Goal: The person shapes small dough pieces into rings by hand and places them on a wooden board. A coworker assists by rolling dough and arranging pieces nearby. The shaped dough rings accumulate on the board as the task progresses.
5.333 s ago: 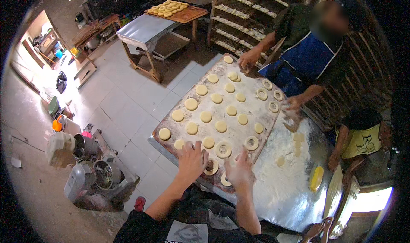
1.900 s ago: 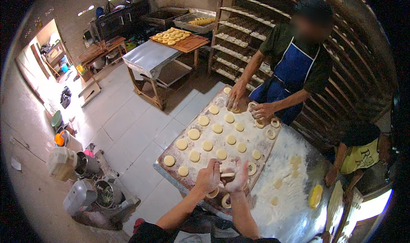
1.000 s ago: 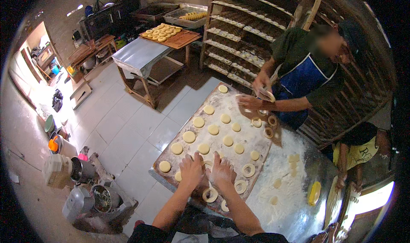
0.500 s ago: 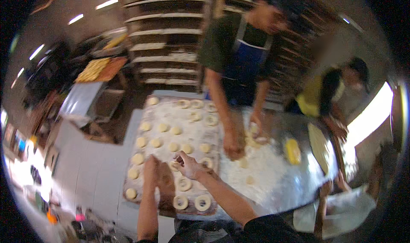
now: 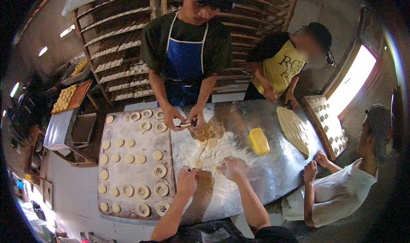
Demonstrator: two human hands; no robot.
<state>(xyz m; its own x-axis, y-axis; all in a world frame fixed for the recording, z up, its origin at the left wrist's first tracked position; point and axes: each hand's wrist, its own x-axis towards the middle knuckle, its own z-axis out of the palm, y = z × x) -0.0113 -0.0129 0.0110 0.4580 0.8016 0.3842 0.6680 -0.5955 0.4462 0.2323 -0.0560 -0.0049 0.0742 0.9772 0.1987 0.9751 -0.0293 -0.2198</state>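
Over the floured part of the metal table, my left hand has its fingers curled in beside a flat dough disc. Whatever those fingers hold, if anything, is hidden. To its right, my right hand pinches a pale piece of dough at its fingertips, just above the flour. Left of my hands lies a floured board carrying several dough discs and several dough rings. More cut discs rest in the flour farther back.
Across the table a person in a blue apron handles a dough piece with both hands. A yellow block and a rolled dough sheet lie to the right. Two other people are at the right end. Shelves stand behind.
My hands have gone from over the board to the floured metal on the right, and the view has turned right. The aproned person's hands have come together around a dough piece.
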